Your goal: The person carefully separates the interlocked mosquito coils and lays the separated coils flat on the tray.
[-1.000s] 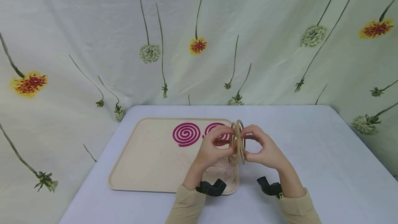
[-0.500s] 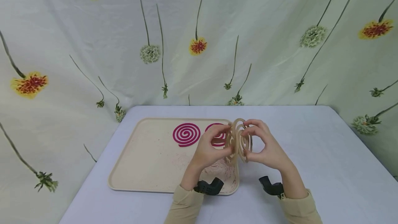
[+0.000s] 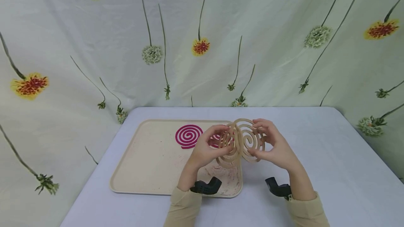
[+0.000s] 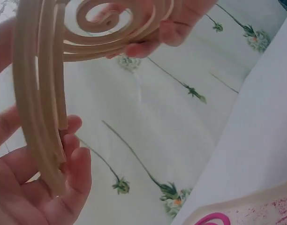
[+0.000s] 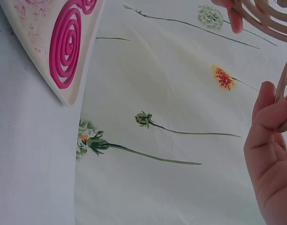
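Two beige spiral coils are held up above the tray's right end, splayed apart like an opened book. My left hand [image 3: 210,145] grips the left coil [image 3: 228,147], whose curved bands [image 4: 40,93] run past my fingers [image 4: 71,173] in the left wrist view. My right hand [image 3: 272,143] pinches the right coil [image 3: 250,139]; its edge [image 5: 284,79] shows beside my fingers [image 5: 270,117] in the right wrist view. The coils meet along their inner edges between my hands.
A beige tray [image 3: 148,160] with pink dust lies on the white table [image 3: 331,157]. Two pink spiral coils lie at its far side, one in full view [image 3: 189,136], one [image 3: 215,138] partly behind my left hand. A flowered cloth [image 3: 202,38] hangs behind.
The two beige coils, pressed face to face and seen edge-on a second ago, have swung apart and now face the camera. Both hands spread slightly outward.
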A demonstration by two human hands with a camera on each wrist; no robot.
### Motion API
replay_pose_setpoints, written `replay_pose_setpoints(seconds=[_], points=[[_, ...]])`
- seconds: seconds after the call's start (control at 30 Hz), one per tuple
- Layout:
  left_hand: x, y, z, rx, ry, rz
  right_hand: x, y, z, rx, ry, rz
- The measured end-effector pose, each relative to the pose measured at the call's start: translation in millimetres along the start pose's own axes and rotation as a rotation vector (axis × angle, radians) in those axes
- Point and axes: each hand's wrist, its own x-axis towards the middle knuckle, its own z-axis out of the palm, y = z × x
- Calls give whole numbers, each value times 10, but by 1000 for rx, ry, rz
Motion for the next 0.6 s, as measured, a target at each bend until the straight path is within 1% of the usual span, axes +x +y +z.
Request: replay_pose_setpoints(seconds=[0.03,0.1,0.17,0.27,0.33,0.4,0.47,0.53,0.6], points=[[0,-11,-28,-37,1,-17,-2,7,-18,36,-1,21],[2,-105,-86,-105,12,-46,-4,10,-50,100,-13,90],[2,-195,-131,-157,27,-86,-4,12,-74,143,-29,178],[-1,-330,-181,-196,41,-112,-6,24,-105,185,-68,313],[-9,-343,-206,-205,56,-133,-11,36,-128,193,-93,384],[-23,-352,-237,-203,67,-144,-21,54,-157,194,-126,423],[-33,-376,-267,-196,61,-158,-35,69,-185,172,-169,445],[-44,-391,-291,-175,36,-178,-47,85,-213,154,-223,446],[-53,-420,-315,-166,-7,-184,-63,100,-245,146,-292,438]])
